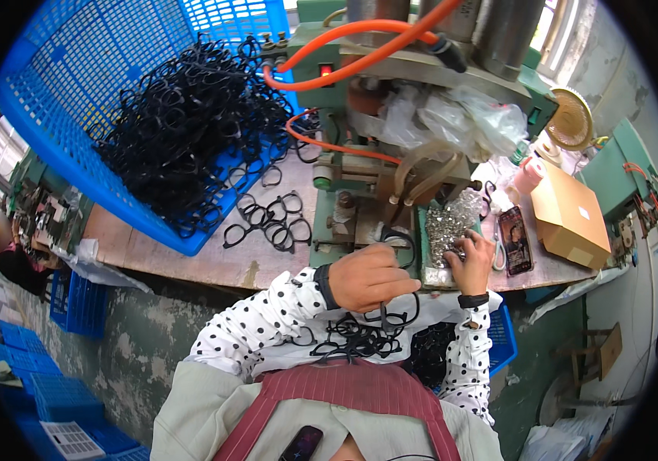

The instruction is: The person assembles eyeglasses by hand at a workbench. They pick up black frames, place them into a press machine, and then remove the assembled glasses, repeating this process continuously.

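The left hand (371,276) is closed, its fingers pinching a black plastic spectacle frame (400,240) and holding it up against the front of the green bench-mounted press machine (360,192), apparently so that the frame sits at the machine's working point. The frame shows just above and to the right of the knuckles, partly hidden by them.

The right hand (473,261) rests at the edge of a shallow tray of small silvery metal parts (448,223), fingers curled and pressed into the heap; whether they hold a piece cannot be told. The tray sits right beside the machine, within easy reach.

More loose black frames (356,338) lie in the lap, on the polka-dot sleeves. A few others (271,219) are laid out on the wooden worktop (191,257), below a tilted blue plastic crate (60,100) heaped with frames (tipped toward the person). A brown cardboard box (571,219) stands to the right.
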`<state>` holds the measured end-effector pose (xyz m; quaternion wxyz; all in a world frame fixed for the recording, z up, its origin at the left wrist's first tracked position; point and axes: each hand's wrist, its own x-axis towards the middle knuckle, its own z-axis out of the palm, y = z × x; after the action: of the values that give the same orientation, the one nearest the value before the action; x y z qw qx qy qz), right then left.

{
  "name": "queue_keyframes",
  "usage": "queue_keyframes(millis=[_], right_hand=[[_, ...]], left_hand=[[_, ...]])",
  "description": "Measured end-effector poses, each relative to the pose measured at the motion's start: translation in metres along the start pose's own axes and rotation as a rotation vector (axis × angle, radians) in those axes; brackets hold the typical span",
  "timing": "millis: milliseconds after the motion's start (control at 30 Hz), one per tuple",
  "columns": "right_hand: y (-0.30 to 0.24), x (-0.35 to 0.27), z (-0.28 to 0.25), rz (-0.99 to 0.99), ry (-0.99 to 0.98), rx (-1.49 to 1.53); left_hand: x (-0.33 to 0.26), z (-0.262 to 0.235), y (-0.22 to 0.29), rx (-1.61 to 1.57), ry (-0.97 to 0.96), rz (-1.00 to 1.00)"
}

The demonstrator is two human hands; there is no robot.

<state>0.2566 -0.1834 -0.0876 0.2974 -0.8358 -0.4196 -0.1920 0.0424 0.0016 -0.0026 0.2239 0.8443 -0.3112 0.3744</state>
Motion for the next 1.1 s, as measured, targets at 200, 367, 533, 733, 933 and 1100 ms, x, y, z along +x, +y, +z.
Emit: queue_keyframes(millis=[200, 367, 533, 733, 933, 1100], right_hand=[[0.002, 0.008, 0.018, 0.175, 0.131, 0.103], [0.001, 0.007, 0.022, 0.274, 0.196, 0.209], [0.001, 0.004, 0.02, 0.261, 0.233, 0.206], [0.003, 0.003, 0.027, 0.241, 0.261, 0.162], [-0.012, 0.013, 0.017, 0.132, 0.34, 0.13], [-0.053, 0.026, 0.011, 0.41, 0.119, 0.811]], left_hand=[[-0.007, 0.001, 0.001, 0.086, -0.068, -0.021], [-0.037, -0.015, 0.013, 0.431, 0.118, -0.125], [-0.117, -0.061, -0.011, 0.843, 0.057, -0.589], [-0.213, -0.105, -0.03, 0.839, -0.375, -0.967], [-0.186, -0.107, -0.047, 0.569, 0.22, -1.105], [-0.081, -0.075, -0.015, 0.711, 0.401, -0.726]])
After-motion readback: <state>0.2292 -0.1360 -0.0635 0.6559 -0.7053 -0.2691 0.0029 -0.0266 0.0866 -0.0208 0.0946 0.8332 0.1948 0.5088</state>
